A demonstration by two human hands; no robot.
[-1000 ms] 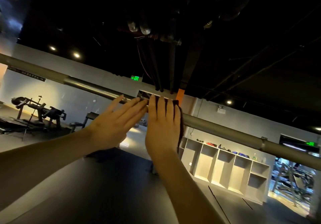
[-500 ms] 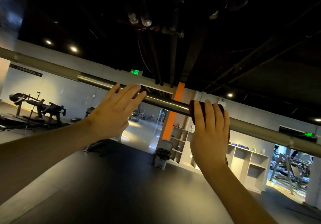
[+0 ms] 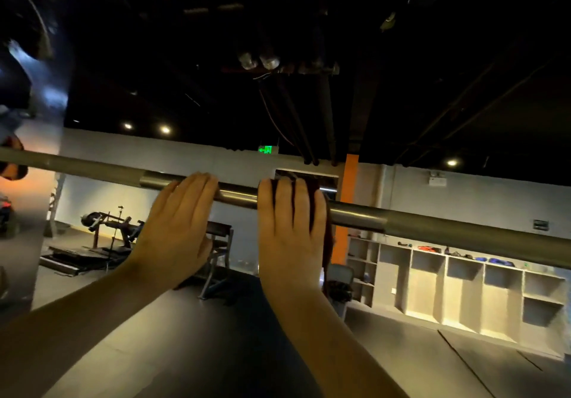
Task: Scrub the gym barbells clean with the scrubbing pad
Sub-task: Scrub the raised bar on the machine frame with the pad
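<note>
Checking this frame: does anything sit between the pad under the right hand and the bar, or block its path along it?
Nothing between them: the right hand presses the scrubbing pad straight onto the barbell. Leftward, the left hand rests on the bar a short bare stretch away; rightward the shaft looks bare.

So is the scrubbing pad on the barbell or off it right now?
On it: the dark pad lies over the barbell, pressed under the right hand's flat fingers.

Grey steel barbell (image 3: 238,195) slanting down rightward, dark, perhaps maroon scrubbing pad (image 3: 314,185) over its middle.
</note>
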